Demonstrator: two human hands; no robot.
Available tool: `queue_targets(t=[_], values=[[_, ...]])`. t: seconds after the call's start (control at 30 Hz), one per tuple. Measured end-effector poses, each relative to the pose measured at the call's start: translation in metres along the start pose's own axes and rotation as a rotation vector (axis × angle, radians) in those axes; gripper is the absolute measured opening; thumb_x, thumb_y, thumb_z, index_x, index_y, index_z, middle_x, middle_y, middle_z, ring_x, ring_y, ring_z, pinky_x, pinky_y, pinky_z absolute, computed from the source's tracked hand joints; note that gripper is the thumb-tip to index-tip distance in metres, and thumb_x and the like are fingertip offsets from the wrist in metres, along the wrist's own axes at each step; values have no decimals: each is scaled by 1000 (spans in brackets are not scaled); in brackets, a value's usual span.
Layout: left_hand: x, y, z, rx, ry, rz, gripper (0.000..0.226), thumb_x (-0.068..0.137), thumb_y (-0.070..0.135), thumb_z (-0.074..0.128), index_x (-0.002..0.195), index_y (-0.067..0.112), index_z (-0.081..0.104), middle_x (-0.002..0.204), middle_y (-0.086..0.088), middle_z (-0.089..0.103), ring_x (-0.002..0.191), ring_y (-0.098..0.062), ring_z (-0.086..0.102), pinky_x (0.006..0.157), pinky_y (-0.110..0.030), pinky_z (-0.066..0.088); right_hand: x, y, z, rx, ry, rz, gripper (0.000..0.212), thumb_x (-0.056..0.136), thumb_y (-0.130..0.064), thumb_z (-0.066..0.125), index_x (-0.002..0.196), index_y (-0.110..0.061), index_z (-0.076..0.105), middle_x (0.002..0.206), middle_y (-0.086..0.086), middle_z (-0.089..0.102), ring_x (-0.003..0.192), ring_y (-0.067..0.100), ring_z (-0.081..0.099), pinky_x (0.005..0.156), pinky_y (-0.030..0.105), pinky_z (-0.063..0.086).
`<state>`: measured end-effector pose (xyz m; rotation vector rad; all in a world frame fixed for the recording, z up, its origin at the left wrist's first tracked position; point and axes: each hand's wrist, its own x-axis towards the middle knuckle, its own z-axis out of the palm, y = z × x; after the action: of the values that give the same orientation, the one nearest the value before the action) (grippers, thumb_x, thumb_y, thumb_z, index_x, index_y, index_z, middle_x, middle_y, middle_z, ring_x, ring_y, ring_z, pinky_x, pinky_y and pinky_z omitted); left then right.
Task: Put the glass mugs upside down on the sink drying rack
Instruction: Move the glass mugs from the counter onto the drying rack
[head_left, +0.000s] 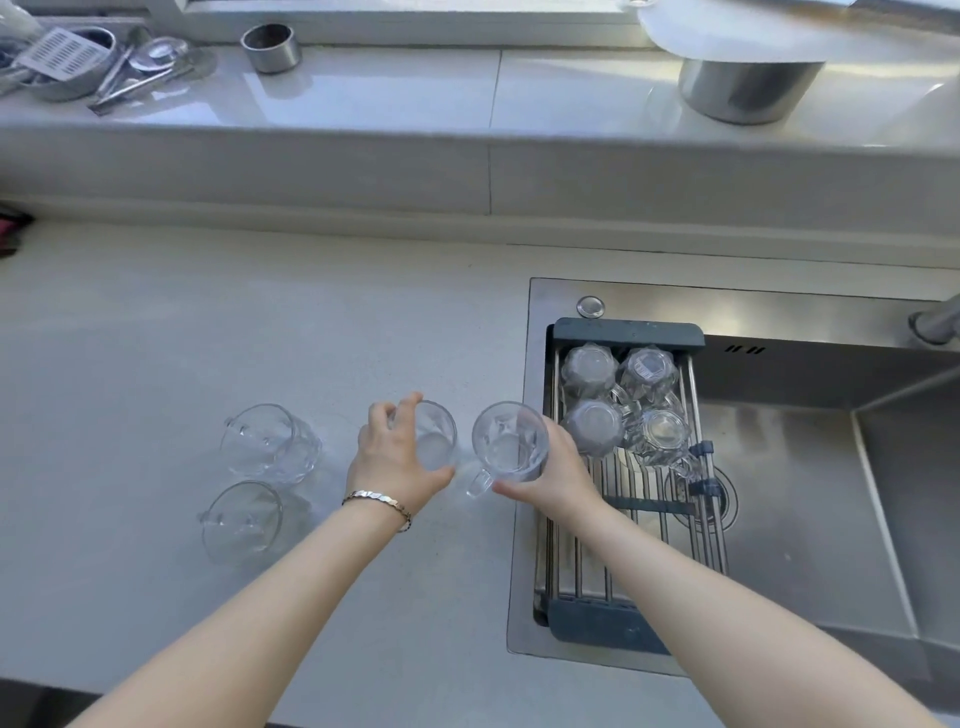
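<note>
The right hand (556, 470) covered the far side of the clear glass mug (509, 441) it gripped, its fingertips out of sight behind the glass. Just right of that hand, the forearm hid the near bars of the steel-rod sink drying rack (623, 571). Far behind the left hand (395, 452), the heap of steel utensils (78, 62) ran off the picture's edge, blurred.
</note>
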<state>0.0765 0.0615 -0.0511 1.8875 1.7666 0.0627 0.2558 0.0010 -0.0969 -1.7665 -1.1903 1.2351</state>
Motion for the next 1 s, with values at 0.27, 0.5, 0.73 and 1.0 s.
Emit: queue_targets(t=[0.27,0.5,0.73,1.0], values=[[-26,4,1,-32,2,50,85,60,31,78,133,32,36,123,-1,40,111,-21,50,80,-32,48,-67,16,-54,-159,27,-25,80,54,-35,78,122,-42,36,109,-23,38,103,-23,36,77,-1,35],[-66,21,5,-117,-5,127,88,58,32,82,134,32,37,122,1,41,110,-17,50,83,-34,53,-77,34,-81,-582,83,75,60,60,-29,77,113,-27,50,104,-7,41,104,17,46,77,28,41],[-84,31,6,-197,-9,132,89,56,29,84,134,32,40,119,0,41,109,-19,50,87,-39,53,-45,31,-33,-457,266,239,63,73,-35,73,126,-18,44,120,8,41,109,26,45,87,33,42],[-76,56,4,-526,-231,-54,76,53,47,83,116,44,41,100,12,49,87,-4,57,70,-26,53,-102,23,-70,-185,66,7,92,66,-19,79,135,-42,23,140,-22,25,132,5,30,108,22,24]])
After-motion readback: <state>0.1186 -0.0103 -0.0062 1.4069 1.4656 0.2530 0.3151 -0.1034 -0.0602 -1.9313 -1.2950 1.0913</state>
